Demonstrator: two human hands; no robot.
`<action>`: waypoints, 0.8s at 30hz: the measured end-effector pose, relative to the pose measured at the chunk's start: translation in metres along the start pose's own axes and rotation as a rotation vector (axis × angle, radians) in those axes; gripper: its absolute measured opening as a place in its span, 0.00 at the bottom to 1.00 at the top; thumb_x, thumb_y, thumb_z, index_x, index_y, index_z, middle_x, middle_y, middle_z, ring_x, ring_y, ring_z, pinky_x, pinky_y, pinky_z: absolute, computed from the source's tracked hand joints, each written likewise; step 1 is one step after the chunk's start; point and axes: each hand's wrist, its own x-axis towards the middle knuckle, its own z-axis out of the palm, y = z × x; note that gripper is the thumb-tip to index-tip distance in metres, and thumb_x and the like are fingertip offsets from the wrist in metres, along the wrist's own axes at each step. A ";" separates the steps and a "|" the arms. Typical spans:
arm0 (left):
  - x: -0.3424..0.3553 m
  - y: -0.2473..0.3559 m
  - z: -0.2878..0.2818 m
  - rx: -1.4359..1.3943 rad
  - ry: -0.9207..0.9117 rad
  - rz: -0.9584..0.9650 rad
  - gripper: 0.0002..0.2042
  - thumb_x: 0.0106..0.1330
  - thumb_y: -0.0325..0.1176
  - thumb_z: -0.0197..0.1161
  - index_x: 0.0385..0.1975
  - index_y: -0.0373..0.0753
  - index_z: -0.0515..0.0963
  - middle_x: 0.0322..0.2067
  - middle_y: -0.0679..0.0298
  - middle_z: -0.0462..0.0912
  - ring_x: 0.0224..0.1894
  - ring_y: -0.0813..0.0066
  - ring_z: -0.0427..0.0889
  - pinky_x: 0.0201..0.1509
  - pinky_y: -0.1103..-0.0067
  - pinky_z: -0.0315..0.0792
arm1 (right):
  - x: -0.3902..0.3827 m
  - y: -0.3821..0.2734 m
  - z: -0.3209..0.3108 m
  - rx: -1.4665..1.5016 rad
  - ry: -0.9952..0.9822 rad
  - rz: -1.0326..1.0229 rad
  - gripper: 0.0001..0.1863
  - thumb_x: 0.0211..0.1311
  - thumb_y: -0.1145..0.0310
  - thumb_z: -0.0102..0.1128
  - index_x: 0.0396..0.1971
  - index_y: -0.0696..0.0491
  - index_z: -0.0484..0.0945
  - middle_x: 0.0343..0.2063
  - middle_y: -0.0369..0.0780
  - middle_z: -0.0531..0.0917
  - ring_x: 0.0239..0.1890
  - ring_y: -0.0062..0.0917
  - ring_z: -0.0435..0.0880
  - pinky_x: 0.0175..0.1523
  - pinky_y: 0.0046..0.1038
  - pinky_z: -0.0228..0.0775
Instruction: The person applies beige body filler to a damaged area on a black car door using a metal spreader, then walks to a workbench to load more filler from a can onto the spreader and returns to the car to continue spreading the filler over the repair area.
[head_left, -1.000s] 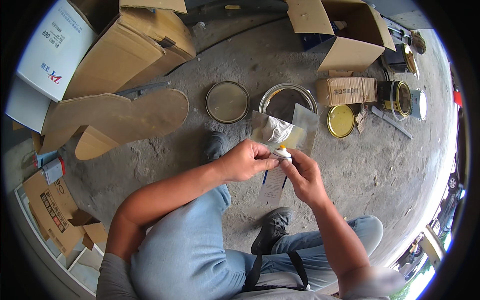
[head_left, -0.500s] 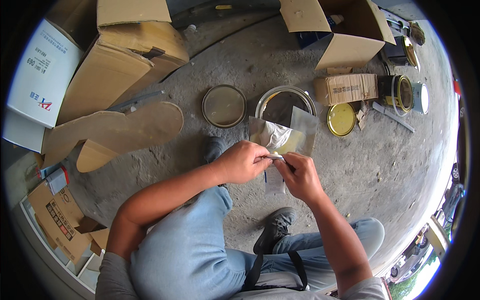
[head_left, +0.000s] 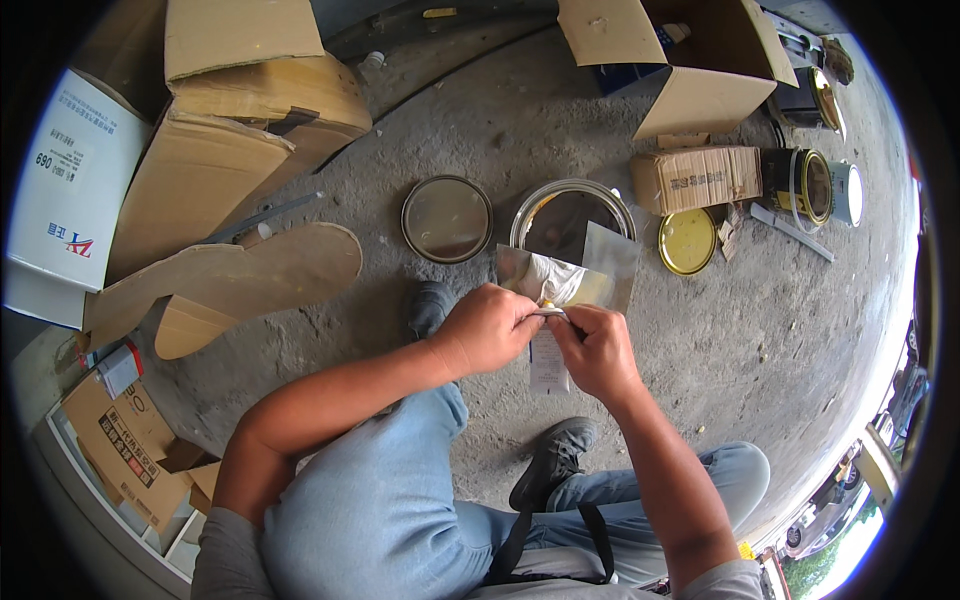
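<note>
My left hand and my right hand meet in front of me, both closed on a white squeeze tube. Thumbs and fingers pinch it from either side near its upper end, and its printed body hangs down between my hands. A dab of yellow paste shows at the tube's top. Just beyond my fingers, a heap of whitish putty lies on a thin metal sheet. A second grey sheet slants beside it. Both overlap the near rim of an open round can.
A round can lid lies left of the open can, a yellow lid right of it. Beyond stand a small cardboard carton, paint cans and an open box. Cardboard and boxes crowd the left.
The paste at the tube's top looks yellower and a little larger. Both hands keep their pinch in nearly the same place, while the whole view has shifted slightly.
</note>
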 end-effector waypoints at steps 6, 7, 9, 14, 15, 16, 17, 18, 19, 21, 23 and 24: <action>0.000 0.000 0.001 0.024 0.005 0.030 0.08 0.66 0.31 0.68 0.31 0.32 0.84 0.26 0.45 0.82 0.30 0.44 0.84 0.32 0.61 0.75 | 0.000 0.004 0.005 0.012 0.034 -0.010 0.11 0.64 0.73 0.66 0.25 0.63 0.78 0.21 0.53 0.79 0.24 0.50 0.78 0.31 0.41 0.68; 0.001 0.002 0.001 0.011 0.026 0.049 0.08 0.66 0.31 0.67 0.31 0.32 0.84 0.25 0.45 0.82 0.29 0.45 0.84 0.31 0.61 0.75 | 0.000 0.004 0.005 0.004 0.035 0.017 0.11 0.64 0.73 0.66 0.24 0.63 0.78 0.20 0.53 0.79 0.23 0.50 0.78 0.31 0.42 0.68; 0.001 0.006 -0.001 0.035 0.022 0.031 0.08 0.66 0.32 0.67 0.30 0.32 0.84 0.25 0.45 0.82 0.29 0.46 0.84 0.31 0.61 0.75 | -0.001 0.003 0.004 0.007 0.014 0.013 0.10 0.63 0.73 0.66 0.26 0.63 0.78 0.22 0.53 0.79 0.25 0.50 0.79 0.32 0.41 0.69; -0.008 0.017 -0.018 0.079 -0.216 -0.105 0.13 0.63 0.41 0.72 0.31 0.35 0.88 0.23 0.51 0.85 0.29 0.51 0.87 0.34 0.64 0.78 | -0.015 0.006 -0.033 -0.026 -0.201 -0.042 0.09 0.64 0.72 0.67 0.37 0.64 0.82 0.27 0.49 0.81 0.28 0.38 0.80 0.35 0.37 0.71; -0.011 0.015 -0.025 0.107 -0.315 -0.155 0.15 0.63 0.44 0.73 0.32 0.35 0.89 0.25 0.52 0.87 0.31 0.52 0.89 0.37 0.64 0.80 | -0.022 0.010 -0.048 -0.054 -0.262 -0.024 0.10 0.65 0.72 0.67 0.41 0.64 0.83 0.28 0.46 0.81 0.28 0.29 0.81 0.36 0.34 0.71; -0.014 0.010 -0.033 0.029 -0.309 -0.124 0.18 0.59 0.47 0.76 0.31 0.36 0.89 0.25 0.54 0.88 0.31 0.56 0.90 0.38 0.67 0.81 | -0.029 0.016 -0.061 -0.010 -0.241 0.052 0.11 0.65 0.73 0.67 0.44 0.64 0.84 0.30 0.43 0.82 0.30 0.25 0.81 0.38 0.31 0.73; -0.015 0.003 -0.038 -0.062 -0.323 -0.216 0.17 0.60 0.45 0.77 0.26 0.34 0.88 0.24 0.54 0.87 0.28 0.66 0.88 0.35 0.71 0.79 | -0.033 0.026 -0.079 -0.056 -0.253 0.083 0.12 0.64 0.72 0.67 0.44 0.62 0.85 0.31 0.46 0.83 0.30 0.34 0.83 0.38 0.33 0.74; -0.016 -0.005 -0.043 -0.082 -0.236 -0.235 0.17 0.61 0.43 0.77 0.24 0.34 0.86 0.21 0.56 0.85 0.26 0.71 0.85 0.33 0.73 0.77 | -0.038 0.037 -0.093 -0.072 -0.240 0.123 0.13 0.63 0.73 0.67 0.45 0.62 0.85 0.31 0.46 0.84 0.30 0.35 0.83 0.38 0.33 0.75; -0.016 -0.014 -0.045 -0.107 -0.161 -0.260 0.17 0.63 0.41 0.76 0.23 0.33 0.84 0.19 0.58 0.84 0.24 0.77 0.82 0.32 0.75 0.76 | -0.044 0.049 -0.105 -0.087 -0.221 0.166 0.13 0.63 0.73 0.66 0.46 0.62 0.85 0.32 0.47 0.84 0.30 0.36 0.84 0.39 0.33 0.75; -0.013 -0.030 -0.042 -0.139 0.104 -0.354 0.17 0.66 0.38 0.74 0.22 0.32 0.81 0.16 0.66 0.80 0.22 0.81 0.77 0.29 0.77 0.72 | -0.048 0.072 -0.123 -0.293 -0.207 0.185 0.15 0.62 0.72 0.65 0.47 0.61 0.86 0.35 0.47 0.85 0.33 0.39 0.85 0.41 0.35 0.77; -0.007 -0.041 -0.036 -0.430 0.222 -0.386 0.11 0.71 0.37 0.71 0.35 0.35 0.81 0.27 0.70 0.82 0.31 0.81 0.81 0.35 0.78 0.75 | -0.049 0.090 -0.122 -0.547 -0.156 0.129 0.21 0.63 0.70 0.66 0.55 0.61 0.82 0.40 0.48 0.86 0.37 0.39 0.86 0.45 0.35 0.79; -0.005 -0.044 -0.030 -0.605 0.242 -0.445 0.11 0.71 0.37 0.70 0.39 0.35 0.80 0.31 0.69 0.83 0.33 0.81 0.82 0.37 0.78 0.77 | -0.049 0.095 -0.115 -0.637 -0.087 0.070 0.22 0.65 0.69 0.65 0.58 0.61 0.80 0.40 0.47 0.85 0.38 0.37 0.86 0.46 0.33 0.79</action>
